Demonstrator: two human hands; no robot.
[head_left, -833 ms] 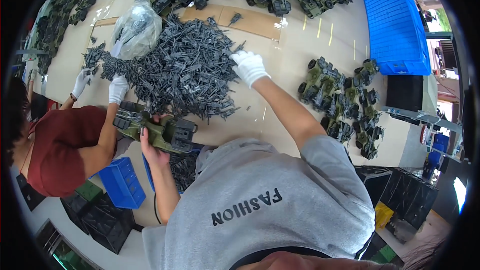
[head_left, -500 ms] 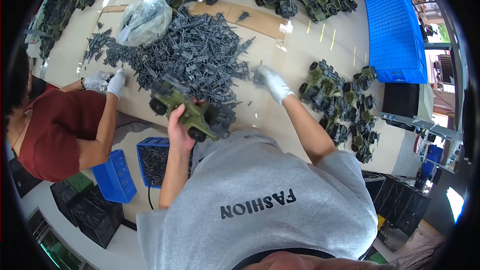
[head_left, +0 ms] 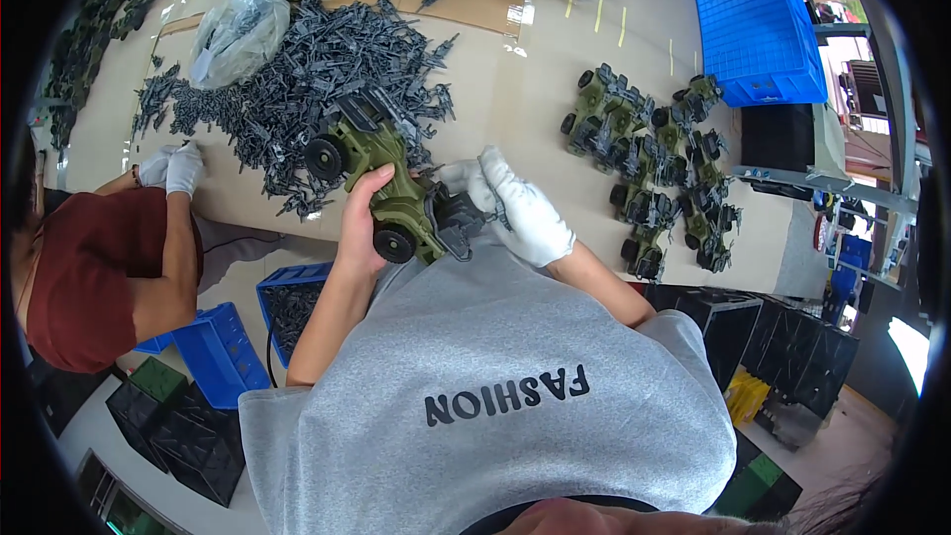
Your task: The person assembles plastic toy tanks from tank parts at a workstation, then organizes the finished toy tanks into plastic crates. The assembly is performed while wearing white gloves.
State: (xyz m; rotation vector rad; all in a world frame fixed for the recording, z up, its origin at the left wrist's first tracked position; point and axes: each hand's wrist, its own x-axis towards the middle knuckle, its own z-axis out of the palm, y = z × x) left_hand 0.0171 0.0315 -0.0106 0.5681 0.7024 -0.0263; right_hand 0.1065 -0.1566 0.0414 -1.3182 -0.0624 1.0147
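At the far left, a co-worker's gloved hands [head_left: 182, 166] meet at the table edge. Next come a clear plastic bag [head_left: 238, 35] and a heap of small grey parts [head_left: 332, 64], thin and spiky, which probably snag on one another and could snap if bent.

The person's bare left hand [head_left: 363, 223] is clamped around the olive toy military truck [head_left: 404, 200], thumb across its midsection. The truck is held tilted above the table's near edge, just in front of the shirt. It looks like hard moulded plastic: likely light, stiff and a little slick. The solid body between the wheels seems the best place to hold; the black wheels may roll under the fingers, and the thin grey fittings look fragile.

The white-gloved right hand [head_left: 515, 208] curls beside the truck's grey end; whether its fingers pinch a part cannot be told. Further right stand more olive trucks [head_left: 644, 154].
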